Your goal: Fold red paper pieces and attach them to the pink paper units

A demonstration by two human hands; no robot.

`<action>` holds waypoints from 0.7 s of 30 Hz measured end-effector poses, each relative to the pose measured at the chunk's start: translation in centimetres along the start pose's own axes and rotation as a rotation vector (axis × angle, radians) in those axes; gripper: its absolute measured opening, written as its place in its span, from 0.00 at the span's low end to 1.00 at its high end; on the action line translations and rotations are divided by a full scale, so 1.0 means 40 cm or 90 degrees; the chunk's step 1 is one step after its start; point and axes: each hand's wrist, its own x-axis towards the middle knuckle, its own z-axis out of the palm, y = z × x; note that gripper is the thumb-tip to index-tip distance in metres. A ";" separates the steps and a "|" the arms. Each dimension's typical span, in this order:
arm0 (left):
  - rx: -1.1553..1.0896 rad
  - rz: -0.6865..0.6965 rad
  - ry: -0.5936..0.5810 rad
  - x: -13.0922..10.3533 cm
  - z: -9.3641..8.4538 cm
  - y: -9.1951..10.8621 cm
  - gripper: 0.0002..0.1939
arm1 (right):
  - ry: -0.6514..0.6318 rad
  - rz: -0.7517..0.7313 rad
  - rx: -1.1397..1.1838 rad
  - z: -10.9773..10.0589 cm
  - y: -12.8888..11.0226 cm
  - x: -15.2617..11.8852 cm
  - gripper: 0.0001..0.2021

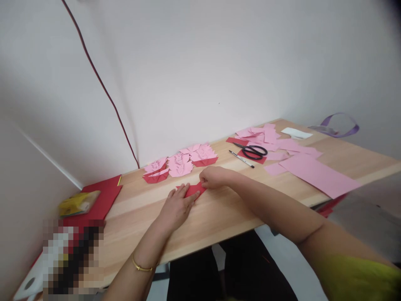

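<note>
On the wooden table a small piece of folded red paper (pixel 193 190) lies in front of me. My left hand (pixel 180 205) rests on it with fingers stretched out, pressing it against the tabletop. At its right end, my right hand (pixel 213 177) has its fingers curled in and closed on the paper's edge. Just behind are several pink paper cutouts (pixel 180 164) with jagged edges, some joined to red folded pieces (pixel 156 177). To the right of them lie black-handled scissors (pixel 255 151) and a pen (pixel 241 159).
Pink paper scraps (pixel 258 136) are heaped at the back right, near a large pink sheet (pixel 319 172) and a white slip (pixel 296 133). A purple strap (pixel 341 124) loops at the far right. Red sheets (pixel 109 190) and a yellow packet (pixel 78 203) lie on the left.
</note>
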 end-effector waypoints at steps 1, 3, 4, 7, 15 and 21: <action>0.018 -0.012 -0.005 -0.003 -0.001 0.002 0.20 | 0.000 0.000 -0.003 0.000 -0.001 -0.001 0.08; 0.048 -0.033 -0.020 -0.007 -0.002 0.005 0.20 | -0.004 0.000 -0.010 -0.002 -0.005 -0.005 0.09; 0.060 -0.042 -0.029 -0.008 -0.002 0.006 0.20 | -0.006 0.002 -0.015 -0.003 -0.008 -0.007 0.09; 0.070 -0.073 -0.043 -0.011 -0.002 0.010 0.21 | -0.009 0.016 -0.036 -0.007 -0.022 -0.014 0.10; 0.024 -0.128 -0.079 -0.008 -0.003 0.011 0.21 | -0.033 0.076 -0.065 -0.022 -0.038 -0.050 0.13; 0.020 -0.146 -0.130 -0.003 -0.019 0.014 0.23 | 0.022 0.139 -0.073 -0.020 0.029 -0.094 0.09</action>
